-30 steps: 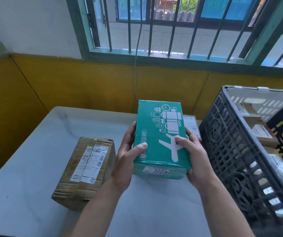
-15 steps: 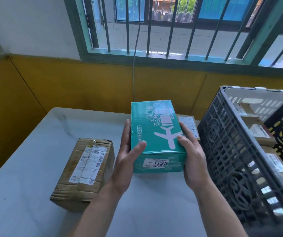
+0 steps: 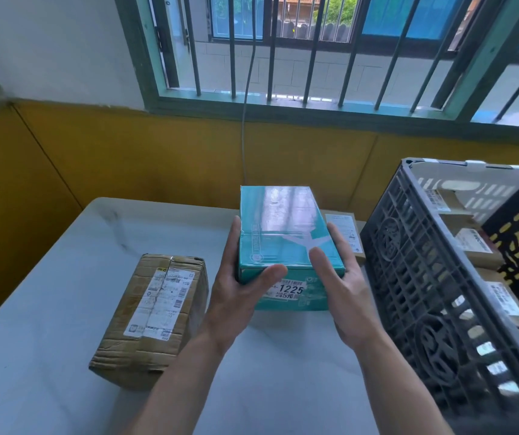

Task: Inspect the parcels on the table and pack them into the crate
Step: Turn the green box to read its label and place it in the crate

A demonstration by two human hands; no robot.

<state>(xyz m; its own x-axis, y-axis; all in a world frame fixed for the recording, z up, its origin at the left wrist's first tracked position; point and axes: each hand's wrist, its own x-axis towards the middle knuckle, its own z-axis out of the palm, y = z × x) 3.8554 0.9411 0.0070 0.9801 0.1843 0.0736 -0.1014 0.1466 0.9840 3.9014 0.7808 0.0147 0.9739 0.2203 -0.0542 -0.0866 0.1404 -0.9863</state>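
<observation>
I have the teal box (image 3: 283, 233) in the middle of the frame, caught between both hands over the counter (image 3: 48, 324), just left of the crate (image 3: 415, 277). The left hand (image 3: 239, 296) lies along the box's left side with its thumb hooked across the near corner. The right hand (image 3: 343, 287) presses the right side with its thumb laid on top. Both are clamped on the box. Whether the box's lower edge touches the counter I cannot tell. The near face carries a white label (image 3: 289, 290) reading 1225.

I judge it a stiff, light package: the edges are square and nothing sags. The top is glossy (the window bars (image 3: 311, 48) reflect in it), so it is probably slippery. I would trust the side walls and lower edges rather than thumb pressure on the lid.

A wrinkled brown carton (image 3: 154, 309) sits at lower left, apart from the hands. It looks softer, so I would lift it from beneath. A flat parcel (image 3: 344, 229) lies behind the teal box, beside the crate.
</observation>
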